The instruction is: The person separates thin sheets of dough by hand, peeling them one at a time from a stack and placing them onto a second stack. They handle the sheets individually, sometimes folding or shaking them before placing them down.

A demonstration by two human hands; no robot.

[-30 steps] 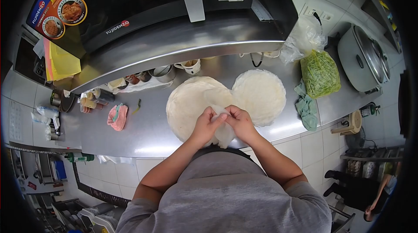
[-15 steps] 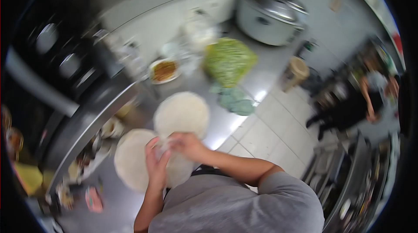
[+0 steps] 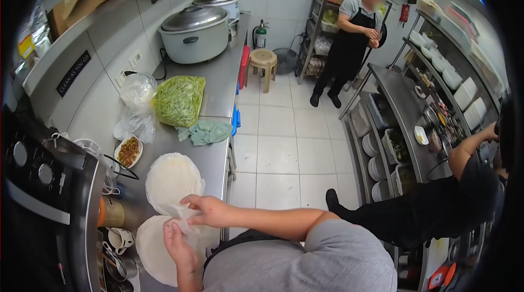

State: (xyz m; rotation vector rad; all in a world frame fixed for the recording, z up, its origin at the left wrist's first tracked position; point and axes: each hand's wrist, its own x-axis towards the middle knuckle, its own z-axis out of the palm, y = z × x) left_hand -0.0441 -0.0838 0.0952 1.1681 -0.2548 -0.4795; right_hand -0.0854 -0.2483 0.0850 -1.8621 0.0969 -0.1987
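My right hand [image 3: 210, 211] pinches a thin, whitish, translucent wrapper sheet [image 3: 184, 213], its fingers closed on the edge. Just below, my left hand [image 3: 180, 249] has its fingers raised and closed against the lower part of the same sheet; its thumb is partly hidden. Under and beside my hands lie round, pale wrappers on the steel counter: a far round wrapper [image 3: 173, 178] and a near round wrapper [image 3: 153, 254]. Another pale wrapper shows partly behind my wrists. Beyond them stands a white dish of brown chopped filling [image 3: 130, 151].
A bag of shredded greens [image 3: 179, 101] and a green cloth [image 3: 204, 132] lie farther along the counter [image 3: 215, 152], before a large rice cooker [image 3: 195, 35]. An oven [image 3: 41, 204] borders the left. One person [image 3: 355, 35] stands at the back, another [image 3: 436, 204] at right.
My view has swung up and right, showing more of the room. My hands have moved slightly apart, with the thin sheet now visible between them. A second person is now in view at right.
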